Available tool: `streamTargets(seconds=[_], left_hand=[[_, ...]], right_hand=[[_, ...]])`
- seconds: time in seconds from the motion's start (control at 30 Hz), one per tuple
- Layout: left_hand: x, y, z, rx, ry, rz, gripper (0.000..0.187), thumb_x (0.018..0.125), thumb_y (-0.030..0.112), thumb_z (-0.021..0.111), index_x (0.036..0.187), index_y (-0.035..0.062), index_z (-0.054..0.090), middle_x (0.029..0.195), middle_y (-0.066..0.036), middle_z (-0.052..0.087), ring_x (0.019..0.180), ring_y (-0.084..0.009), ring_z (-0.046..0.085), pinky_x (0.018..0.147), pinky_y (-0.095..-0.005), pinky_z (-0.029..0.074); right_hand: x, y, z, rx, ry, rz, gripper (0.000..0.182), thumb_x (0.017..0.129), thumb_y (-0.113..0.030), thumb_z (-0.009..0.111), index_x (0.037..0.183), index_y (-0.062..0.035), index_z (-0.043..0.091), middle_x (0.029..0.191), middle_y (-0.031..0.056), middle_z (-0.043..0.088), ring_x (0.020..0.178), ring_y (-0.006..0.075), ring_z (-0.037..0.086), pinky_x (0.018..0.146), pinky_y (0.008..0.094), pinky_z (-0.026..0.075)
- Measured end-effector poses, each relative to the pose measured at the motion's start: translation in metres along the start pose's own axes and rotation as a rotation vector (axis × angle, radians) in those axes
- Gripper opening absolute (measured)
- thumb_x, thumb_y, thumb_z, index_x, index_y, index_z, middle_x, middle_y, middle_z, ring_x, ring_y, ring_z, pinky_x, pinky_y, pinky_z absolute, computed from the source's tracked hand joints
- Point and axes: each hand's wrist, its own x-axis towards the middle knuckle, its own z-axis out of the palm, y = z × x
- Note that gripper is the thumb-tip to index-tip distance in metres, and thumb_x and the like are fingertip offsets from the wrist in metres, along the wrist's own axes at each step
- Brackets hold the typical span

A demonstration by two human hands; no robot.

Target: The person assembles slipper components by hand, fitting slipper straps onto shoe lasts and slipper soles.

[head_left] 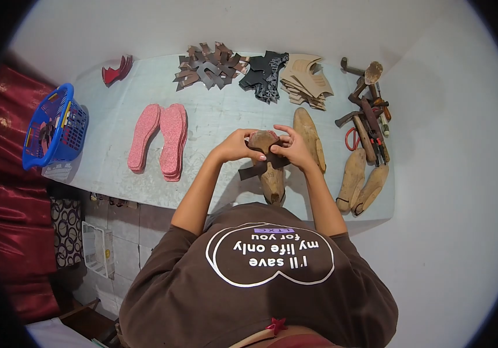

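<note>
In front of my chest, a wooden shoe last [272, 187] lies with its toe away from me and a number marked near its heel. A dark brown leather upper [252, 171] is laid across the last, one strap sticking out to the left. My left hand [238, 146] is closed on the upper from the left, its thumb near the middle. From the right, my right hand [293, 148] pinches the upper near the toe, index finger raised. A second wooden last [309, 134] lies just right of my right hand. The underside of the upper is hidden.
Pink glitter insoles [171, 142] lie left on the table [208, 110]. Along the back are brown pieces [207, 68], black pieces [264, 75] and beige pieces [306, 81]. Tools [368, 119] and more lasts [352, 177] lie right. A blue basket [66, 133] stands far left.
</note>
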Motion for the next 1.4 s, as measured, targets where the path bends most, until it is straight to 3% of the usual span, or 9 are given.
streamTargets(seconds=[0.07, 0.2, 0.47, 0.53, 0.63, 0.7, 1.07, 1.23, 1.4], left_hand=[[0.001, 0.008, -0.009, 0.087, -0.22, -0.052, 0.053, 0.059, 0.008, 0.079, 0.106, -0.0005, 0.056, 0.096, -0.006, 0.061, 0.085, -0.0128, 0.056, 0.077, -0.0282, 0.046], [0.007, -0.011, -0.013, -0.056, -0.298, -0.037, 0.048, 0.063, 0.006, 0.076, 0.106, -0.0012, 0.055, 0.096, -0.005, 0.061, 0.086, -0.0117, 0.055, 0.078, -0.0274, 0.045], [-0.002, -0.017, -0.015, -0.151, -0.231, -0.072, 0.039, 0.067, 0.002, 0.071, 0.103, -0.0018, 0.057, 0.088, -0.005, 0.063, 0.075, -0.012, 0.058, 0.065, -0.0269, 0.05], [-0.004, -0.019, -0.016, -0.15, -0.225, -0.059, 0.039, 0.068, 0.001, 0.07, 0.104, -0.0021, 0.056, 0.088, -0.006, 0.062, 0.074, -0.0124, 0.059, 0.065, -0.027, 0.05], [-0.005, -0.016, -0.015, -0.138, -0.192, -0.049, 0.039, 0.068, 0.0, 0.07, 0.104, -0.0027, 0.056, 0.088, -0.006, 0.062, 0.074, -0.0124, 0.059, 0.066, -0.0269, 0.05], [-0.006, -0.011, -0.013, -0.15, -0.167, -0.087, 0.038, 0.066, 0.001, 0.072, 0.101, -0.0006, 0.059, 0.09, -0.005, 0.063, 0.08, -0.0117, 0.058, 0.076, -0.0272, 0.046], [-0.011, -0.007, -0.005, -0.14, -0.176, -0.045, 0.034, 0.065, 0.001, 0.072, 0.096, -0.003, 0.059, 0.084, -0.005, 0.064, 0.074, -0.0107, 0.058, 0.068, -0.0261, 0.048], [-0.011, -0.004, 0.001, -0.138, -0.171, -0.021, 0.035, 0.065, 0.001, 0.073, 0.096, -0.0031, 0.059, 0.082, -0.005, 0.064, 0.071, -0.0105, 0.058, 0.065, -0.0255, 0.049], [-0.01, -0.001, 0.003, -0.12, -0.174, -0.02, 0.037, 0.064, 0.002, 0.073, 0.098, -0.0026, 0.058, 0.084, -0.005, 0.063, 0.072, -0.0109, 0.057, 0.065, -0.0254, 0.048]], right_hand=[[0.001, -0.001, 0.005, -0.006, -0.008, 0.003, 0.073, 0.064, -0.013, 0.077, 0.125, -0.0045, 0.039, 0.091, 0.0118, 0.061, 0.079, 0.0144, 0.057, 0.067, 0.0243, 0.046], [0.002, 0.001, 0.011, -0.039, 0.034, -0.075, 0.076, 0.063, -0.015, 0.078, 0.126, -0.0039, 0.036, 0.088, 0.0117, 0.06, 0.08, 0.0157, 0.057, 0.068, 0.0258, 0.046], [-0.006, 0.037, -0.022, -0.415, 0.309, -0.163, 0.062, 0.072, -0.029, 0.071, 0.121, -0.0026, 0.042, 0.085, 0.0102, 0.058, 0.08, 0.0173, 0.057, 0.069, 0.0269, 0.047], [-0.017, 0.037, -0.025, -0.173, 0.228, 0.264, 0.055, 0.076, -0.032, 0.067, 0.115, 0.0014, 0.046, 0.09, 0.0105, 0.058, 0.083, 0.0174, 0.057, 0.071, 0.0279, 0.048], [-0.029, 0.037, -0.018, 0.155, 0.149, 0.504, 0.044, 0.082, -0.029, 0.06, 0.11, 0.0034, 0.048, 0.094, 0.0102, 0.058, 0.082, 0.0161, 0.057, 0.072, 0.0275, 0.047], [-0.027, 0.06, -0.013, 0.297, 0.177, 0.431, 0.037, 0.085, -0.026, 0.057, 0.107, 0.0031, 0.049, 0.095, 0.0096, 0.058, 0.081, 0.0156, 0.057, 0.072, 0.0274, 0.047], [-0.012, 0.074, 0.007, 0.578, 0.131, 0.317, 0.027, 0.088, -0.016, 0.052, 0.108, 0.0022, 0.053, 0.098, 0.0094, 0.059, 0.083, 0.0155, 0.057, 0.073, 0.0266, 0.047], [-0.015, 0.045, 0.004, 0.156, 0.172, 0.177, 0.03, 0.086, -0.011, 0.052, 0.111, 0.0044, 0.052, 0.098, 0.0077, 0.06, 0.083, 0.013, 0.057, 0.073, 0.0258, 0.046], [-0.017, 0.031, -0.003, 0.134, 0.037, 0.084, 0.036, 0.082, -0.013, 0.058, 0.114, 0.0008, 0.051, 0.097, 0.0051, 0.059, 0.085, 0.011, 0.055, 0.075, 0.026, 0.044]])
